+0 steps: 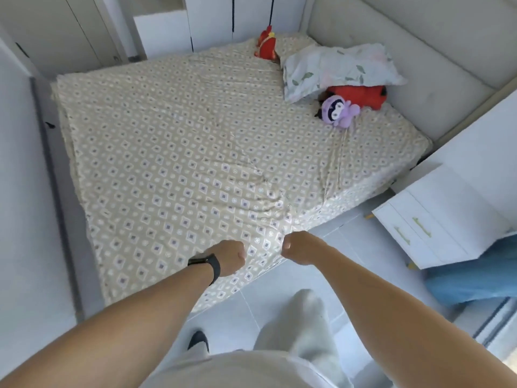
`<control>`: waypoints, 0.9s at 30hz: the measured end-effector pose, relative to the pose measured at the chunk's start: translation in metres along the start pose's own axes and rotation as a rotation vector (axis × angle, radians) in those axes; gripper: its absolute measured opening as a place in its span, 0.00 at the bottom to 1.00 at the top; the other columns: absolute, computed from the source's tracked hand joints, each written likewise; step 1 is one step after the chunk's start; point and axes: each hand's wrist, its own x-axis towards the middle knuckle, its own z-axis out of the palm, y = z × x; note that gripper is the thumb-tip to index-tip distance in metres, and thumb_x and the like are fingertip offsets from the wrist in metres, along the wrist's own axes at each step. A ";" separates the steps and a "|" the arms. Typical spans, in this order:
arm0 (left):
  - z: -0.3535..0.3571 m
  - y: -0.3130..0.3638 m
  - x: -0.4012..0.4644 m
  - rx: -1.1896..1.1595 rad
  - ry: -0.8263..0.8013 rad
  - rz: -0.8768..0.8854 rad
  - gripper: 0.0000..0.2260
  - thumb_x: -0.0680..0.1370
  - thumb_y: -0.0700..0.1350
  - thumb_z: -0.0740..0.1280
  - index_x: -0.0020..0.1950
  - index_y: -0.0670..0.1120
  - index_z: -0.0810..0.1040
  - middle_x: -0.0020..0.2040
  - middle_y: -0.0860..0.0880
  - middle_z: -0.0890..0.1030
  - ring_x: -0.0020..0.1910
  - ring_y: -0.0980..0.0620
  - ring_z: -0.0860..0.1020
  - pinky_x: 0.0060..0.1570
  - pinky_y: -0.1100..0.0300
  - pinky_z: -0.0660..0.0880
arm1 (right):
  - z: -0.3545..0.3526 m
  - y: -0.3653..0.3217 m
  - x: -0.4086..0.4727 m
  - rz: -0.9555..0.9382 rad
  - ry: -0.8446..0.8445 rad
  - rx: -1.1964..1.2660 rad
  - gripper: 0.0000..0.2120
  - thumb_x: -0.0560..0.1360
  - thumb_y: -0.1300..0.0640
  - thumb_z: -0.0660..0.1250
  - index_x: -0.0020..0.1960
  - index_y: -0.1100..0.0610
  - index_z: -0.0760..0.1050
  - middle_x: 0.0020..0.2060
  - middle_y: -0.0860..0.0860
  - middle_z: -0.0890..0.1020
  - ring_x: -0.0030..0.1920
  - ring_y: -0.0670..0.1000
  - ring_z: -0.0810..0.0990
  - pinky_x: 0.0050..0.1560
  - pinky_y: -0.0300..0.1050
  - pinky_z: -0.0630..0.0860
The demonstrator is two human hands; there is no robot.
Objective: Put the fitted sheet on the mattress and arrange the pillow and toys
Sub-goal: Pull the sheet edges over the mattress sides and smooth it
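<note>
You're standing at the foot-side edge of a mattress (363,189) that fills a tight white room: cabinet doors (212,18) behind the far end, a padded headboard panel (405,51) along the right, a white wall on the left. Floor (349,247) is pale glossy tile. A white drawer unit (436,219) with green handles sits just beside the bed at right, with blue fabric (475,278) bunched below it.

The fitted sheet (173,152) covers the whole top: beige, thin, printed with repeating diamonds and circles. It lies flat on the left half and has creases fanning out from your hands toward the right.

Your left hand (228,257), black band on the wrist, is fisted around the sheet edge at the near side. Your right hand (298,246), close beside it, is also clenched on a gathered bunch of the same edge.

The pillow (335,68), in a soft floral case, lies near the headboard, resting on a red plush (361,96). A purple plush (337,109) touches the red one in front. A second red toy (265,44) stands at the far corner.
</note>
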 end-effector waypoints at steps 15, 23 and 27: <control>0.078 0.105 0.193 -0.170 0.069 -0.300 0.06 0.78 0.49 0.61 0.54 0.55 0.74 0.52 0.56 0.77 0.49 0.52 0.77 0.50 0.54 0.76 | -0.016 0.139 0.216 -0.028 -0.127 -0.124 0.07 0.76 0.62 0.60 0.51 0.56 0.74 0.43 0.51 0.76 0.42 0.54 0.76 0.42 0.47 0.70; 0.126 0.036 0.333 -0.074 0.152 -0.399 0.14 0.80 0.50 0.63 0.65 0.51 0.71 0.60 0.50 0.74 0.56 0.47 0.76 0.48 0.53 0.75 | 0.044 0.172 0.373 0.010 0.005 -0.109 0.12 0.79 0.58 0.62 0.62 0.57 0.71 0.54 0.54 0.78 0.57 0.58 0.78 0.46 0.48 0.69; 0.154 -0.016 0.390 -0.009 0.177 -0.443 0.18 0.78 0.47 0.67 0.65 0.49 0.67 0.63 0.47 0.68 0.60 0.43 0.73 0.49 0.50 0.77 | 0.076 0.190 0.438 0.054 0.071 -0.026 0.23 0.80 0.46 0.66 0.69 0.57 0.67 0.62 0.55 0.74 0.63 0.58 0.75 0.51 0.50 0.71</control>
